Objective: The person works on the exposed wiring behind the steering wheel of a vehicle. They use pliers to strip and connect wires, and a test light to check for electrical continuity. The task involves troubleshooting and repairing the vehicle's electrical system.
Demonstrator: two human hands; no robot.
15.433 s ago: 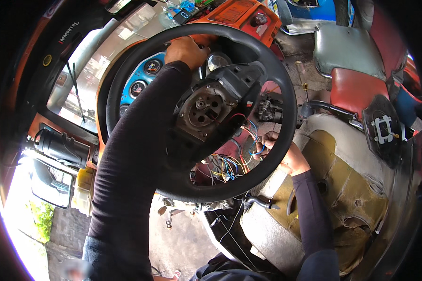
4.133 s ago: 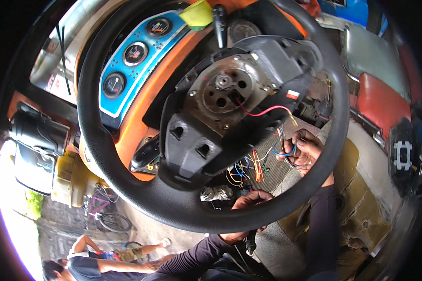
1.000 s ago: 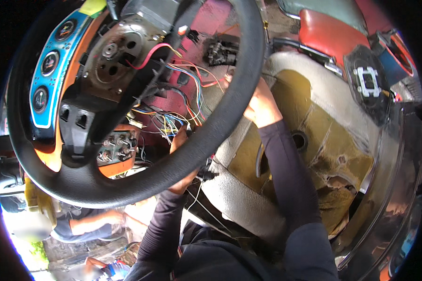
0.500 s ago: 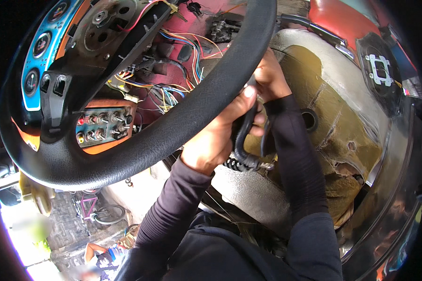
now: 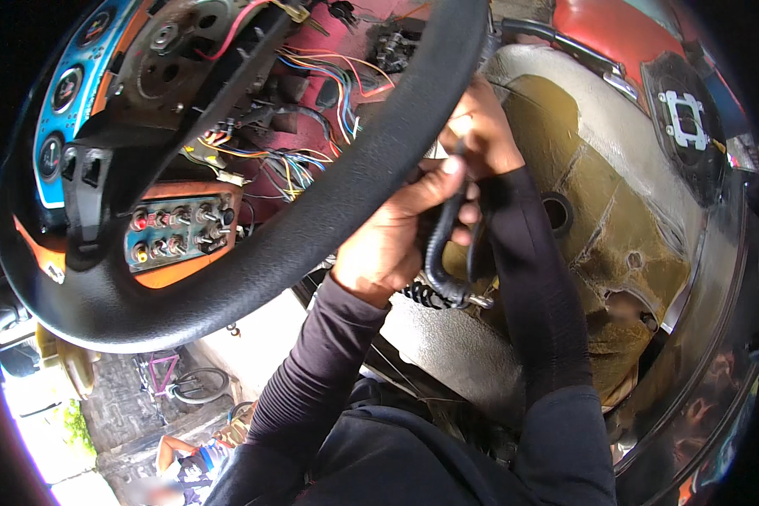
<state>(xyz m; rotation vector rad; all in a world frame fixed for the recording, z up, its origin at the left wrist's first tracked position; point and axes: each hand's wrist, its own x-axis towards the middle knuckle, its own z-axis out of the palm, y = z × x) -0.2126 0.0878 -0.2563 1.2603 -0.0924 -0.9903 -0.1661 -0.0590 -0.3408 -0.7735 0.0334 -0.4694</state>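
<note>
Black cable (image 5: 435, 263) is gripped in the left hand (image 5: 390, 240), right hand (image 5: 486, 135) can't be read, probably light, bendy, best held at its near bend.

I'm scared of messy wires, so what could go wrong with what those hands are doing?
The black cable in the left hand might slip, since its metal-tipped end hangs free. The loose coloured wires could snag or get tugged, as they lie tangled beside the steering wheel. And the right hand might bump its knuckles, because it is working close to the wheel's rim.
</note>
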